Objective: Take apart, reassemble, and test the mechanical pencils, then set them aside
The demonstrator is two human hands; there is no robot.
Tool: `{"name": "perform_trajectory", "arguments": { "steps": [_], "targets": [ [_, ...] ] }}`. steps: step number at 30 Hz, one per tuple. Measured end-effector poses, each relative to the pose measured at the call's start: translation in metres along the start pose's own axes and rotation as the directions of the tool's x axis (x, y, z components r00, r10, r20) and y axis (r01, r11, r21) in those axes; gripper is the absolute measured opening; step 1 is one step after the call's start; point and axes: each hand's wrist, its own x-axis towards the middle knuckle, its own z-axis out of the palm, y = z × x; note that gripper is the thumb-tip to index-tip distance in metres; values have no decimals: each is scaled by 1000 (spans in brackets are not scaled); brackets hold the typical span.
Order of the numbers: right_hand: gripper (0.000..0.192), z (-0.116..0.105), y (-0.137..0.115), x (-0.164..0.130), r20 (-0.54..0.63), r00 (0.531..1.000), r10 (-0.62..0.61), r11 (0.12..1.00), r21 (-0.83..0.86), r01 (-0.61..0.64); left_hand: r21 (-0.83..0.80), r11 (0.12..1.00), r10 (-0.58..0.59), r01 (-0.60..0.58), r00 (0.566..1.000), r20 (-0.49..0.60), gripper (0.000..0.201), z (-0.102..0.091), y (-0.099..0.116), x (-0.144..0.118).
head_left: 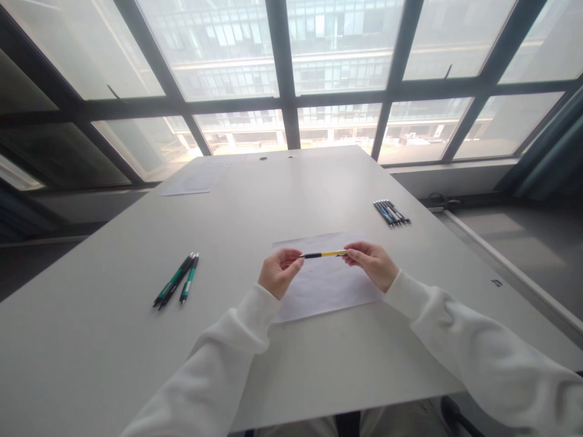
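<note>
A yellow and black pen (324, 255) is stretched level between my two hands, above a white sheet of paper (328, 291). My left hand (280, 271) pinches its black end between thumb and fingers. At the yellow end, my right hand (371, 263) grips the pen near its clip. The paper lies flat on the table, partly covered by my hands. To the left of my left hand lie several green and black pens (177, 280) in a loose group.
Several dark pens (392, 213) lie side by side at the right of the white table (255, 212). Another sheet of paper (191, 180) rests at the far left. A small dark object (496, 283) sits near the right edge. Windows stand beyond the far edge.
</note>
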Motion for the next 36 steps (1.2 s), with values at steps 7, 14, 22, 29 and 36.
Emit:
{"name": "perform_trajectory", "arguments": {
  "steps": [7,14,22,29,36],
  "targets": [
    [32,0,-1,0,3,1000,3,1000,3,-3,1,1000,-2,2,1000,-6,23,2,2,-1],
    [34,0,0,0,-3,1000,7,1000,8,-7,21,1000,-2,2,1000,1,24,1,3,-2],
    [31,1,-2,-1,-1,1000,10,1000,21,-10,29,998,-52,51,997,53,28,-1,0,0],
    [30,-1,0,0,6,1000,14,1000,23,-14,-3,999,54,-54,998,18,25,-1,-3,0],
    [29,0,-1,0,2,1000,16,1000,21,-16,12,1000,1,-1,1000,24,25,0,0,0]
  ]
}}
